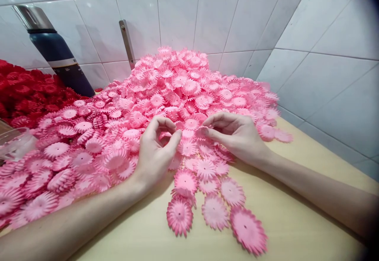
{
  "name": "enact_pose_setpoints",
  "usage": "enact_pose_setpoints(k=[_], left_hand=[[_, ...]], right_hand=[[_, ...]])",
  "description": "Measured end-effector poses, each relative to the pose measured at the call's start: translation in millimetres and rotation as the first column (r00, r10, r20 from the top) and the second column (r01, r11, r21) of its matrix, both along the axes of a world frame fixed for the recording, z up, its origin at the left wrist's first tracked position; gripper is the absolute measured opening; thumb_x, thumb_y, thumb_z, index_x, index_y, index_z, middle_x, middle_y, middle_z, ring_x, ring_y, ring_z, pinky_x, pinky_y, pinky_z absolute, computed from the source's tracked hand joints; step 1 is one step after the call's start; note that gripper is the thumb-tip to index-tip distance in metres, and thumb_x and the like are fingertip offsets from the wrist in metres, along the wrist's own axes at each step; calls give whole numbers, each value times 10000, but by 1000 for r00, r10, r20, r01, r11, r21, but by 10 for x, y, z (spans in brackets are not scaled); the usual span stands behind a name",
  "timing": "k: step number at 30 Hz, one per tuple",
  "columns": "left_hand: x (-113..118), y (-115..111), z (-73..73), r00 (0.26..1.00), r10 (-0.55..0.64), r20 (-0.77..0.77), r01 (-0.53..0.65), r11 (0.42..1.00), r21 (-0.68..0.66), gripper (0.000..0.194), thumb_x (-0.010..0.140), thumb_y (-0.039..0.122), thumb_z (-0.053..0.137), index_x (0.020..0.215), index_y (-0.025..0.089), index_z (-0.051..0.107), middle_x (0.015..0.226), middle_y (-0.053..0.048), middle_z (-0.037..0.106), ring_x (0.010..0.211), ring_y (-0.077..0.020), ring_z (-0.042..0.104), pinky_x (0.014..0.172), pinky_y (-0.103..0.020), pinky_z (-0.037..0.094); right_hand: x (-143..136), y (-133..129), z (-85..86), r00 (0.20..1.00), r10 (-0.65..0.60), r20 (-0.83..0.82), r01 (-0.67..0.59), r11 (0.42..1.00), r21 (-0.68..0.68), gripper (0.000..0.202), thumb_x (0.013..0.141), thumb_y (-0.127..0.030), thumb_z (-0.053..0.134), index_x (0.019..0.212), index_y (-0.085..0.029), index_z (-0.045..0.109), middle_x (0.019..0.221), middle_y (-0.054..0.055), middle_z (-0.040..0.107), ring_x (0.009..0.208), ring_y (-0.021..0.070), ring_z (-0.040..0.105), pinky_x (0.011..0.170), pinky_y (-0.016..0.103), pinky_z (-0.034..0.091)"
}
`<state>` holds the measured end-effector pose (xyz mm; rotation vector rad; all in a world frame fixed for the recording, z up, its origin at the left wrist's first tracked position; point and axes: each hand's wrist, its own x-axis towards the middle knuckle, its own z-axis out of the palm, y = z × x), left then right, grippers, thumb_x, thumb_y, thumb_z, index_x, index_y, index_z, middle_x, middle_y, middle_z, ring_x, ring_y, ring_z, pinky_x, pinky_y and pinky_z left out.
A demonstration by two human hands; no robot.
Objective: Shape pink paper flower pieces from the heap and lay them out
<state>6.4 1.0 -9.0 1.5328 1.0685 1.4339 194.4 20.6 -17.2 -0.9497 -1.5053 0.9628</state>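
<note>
A big heap of pink fringed flower discs (pixel 156 100) spreads in front of both hands. My left hand (pixel 156 146) hovers over its near edge, thumb and forefinger curled together; what is between the tips, if anything, does not show clearly. To its right, my right hand (pixel 237 134) pinches thumb against fingers, with pink at the tips that blends into the heap behind. Between and below the hands, loose discs trail toward me, among them a darker-edged disc (pixel 248 229), a paler disc (pixel 215 211) and another dark-edged disc (pixel 179 215).
A dark blue bottle (pixel 63 59) with a metal cap stands at the back left by a heap of red flower discs (pixel 29 95). At the left edge is a clear plastic container (pixel 17 144). White tiled walls (pixel 183 16) close off the pale tabletop (pixel 142 233) behind and at right.
</note>
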Motion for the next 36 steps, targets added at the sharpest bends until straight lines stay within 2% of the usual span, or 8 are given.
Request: enact_pose_setpoints(k=[4,8,15,18,23,28,33,36], left_hand=[[30,-32,25,999,-36,18,36,999,8,132,804,110,627,800,175,512,810,16,527,742,-88,530,652,-201,466],[52,-42,25,995,-99,12,99,995,7,110,816,124,629,816,177,533,818,14,544,736,-91,538,632,-205,461],[18,-45,-9,963,-237,-127,243,970,34,74,857,213,622,895,188,563,901,-14,592,794,-120,585,675,-240,497],[8,-53,-14,944,-278,-178,290,956,45,65,864,203,614,909,198,568,915,-15,604,816,-126,592,691,-249,499],[-9,-45,-23,933,-286,-216,307,949,69,85,850,162,624,900,199,566,897,-13,609,824,-125,597,699,-243,498],[-14,-56,-16,924,-300,-237,322,945,61,112,845,126,602,910,202,549,880,-7,600,800,-120,605,643,-224,496],[-7,-60,-28,950,-193,-244,223,970,100,109,854,118,579,879,211,528,837,11,560,762,-109,566,651,-233,478],[-4,-68,-39,965,-138,-222,171,976,138,137,854,92,562,861,216,505,821,15,531,755,-109,540,664,-240,469]], right_hand=[[-17,-16,13,999,-27,19,26,999,38,318,647,-300,842,840,-203,609,788,-7,599,640,108,558,581,248,488],[-31,-16,10,999,-8,37,5,998,68,297,692,-290,810,829,-206,561,726,-31,527,600,94,476,533,239,415],[-42,-53,-1,995,72,61,-77,994,79,298,733,-296,779,823,-223,504,698,-44,497,591,101,474,532,254,414],[-62,-102,7,993,101,69,-105,992,66,287,762,-292,755,797,-226,479,670,-52,473,567,96,464,503,248,400],[-99,-159,21,989,146,8,-146,989,21,322,743,-296,773,775,-228,460,665,-54,486,563,96,479,502,246,427],[-88,-158,18,984,174,27,-174,984,23,252,740,-264,777,756,-215,529,685,-38,541,598,102,528,544,248,464],[-83,-153,35,982,165,90,-172,983,68,149,793,-278,724,843,-222,595,803,2,622,722,133,621,652,279,538],[-95,-145,59,992,120,33,-121,992,32,271,718,-317,787,855,-222,573,784,0,645,718,154,660,643,291,562]])
